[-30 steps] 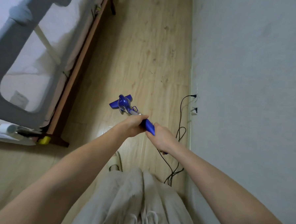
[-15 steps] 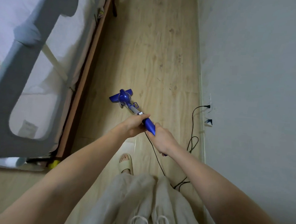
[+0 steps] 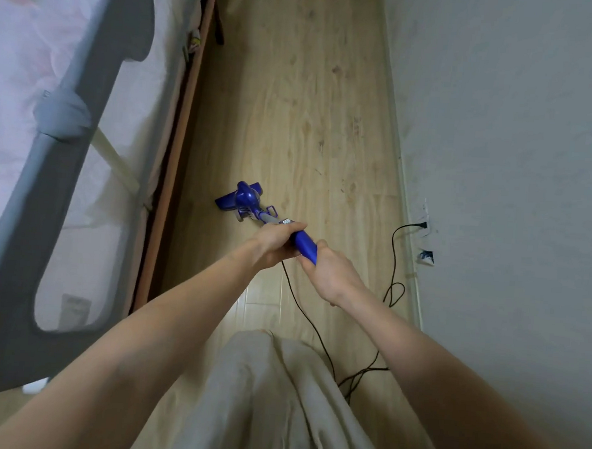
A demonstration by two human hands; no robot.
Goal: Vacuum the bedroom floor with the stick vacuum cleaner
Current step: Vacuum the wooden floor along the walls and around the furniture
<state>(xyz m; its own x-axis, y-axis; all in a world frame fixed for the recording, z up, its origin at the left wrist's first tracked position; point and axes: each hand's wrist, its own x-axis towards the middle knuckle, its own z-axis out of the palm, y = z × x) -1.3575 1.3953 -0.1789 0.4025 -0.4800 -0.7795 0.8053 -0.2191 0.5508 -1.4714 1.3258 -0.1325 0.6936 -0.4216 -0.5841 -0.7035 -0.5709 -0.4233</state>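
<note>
A blue stick vacuum cleaner [image 3: 305,245] points away from me across the light wooden floor [image 3: 303,115]. Its blue floor head [image 3: 239,198] rests on the boards close to the bed's wooden base. My left hand [image 3: 274,245] grips the stick just below its grey collar. My right hand [image 3: 331,277] grips the blue handle right behind the left hand, and covers the handle's end. A black power cord [image 3: 304,310] trails from under my hands back toward my legs.
A bed with a grey mesh guard rail [image 3: 68,164] and a wooden base [image 3: 174,170] runs along the left. A white wall [image 3: 513,167] with a skirting board closes the right side, where the cord's plug [image 3: 421,225] sits at an outlet. Cord loops [image 3: 395,293] lie by the wall.
I have stepped forward along the strip between bed and wall. The vacuum head has moved ahead with me, staying near the bed base. Both hands keep the same grip.
</note>
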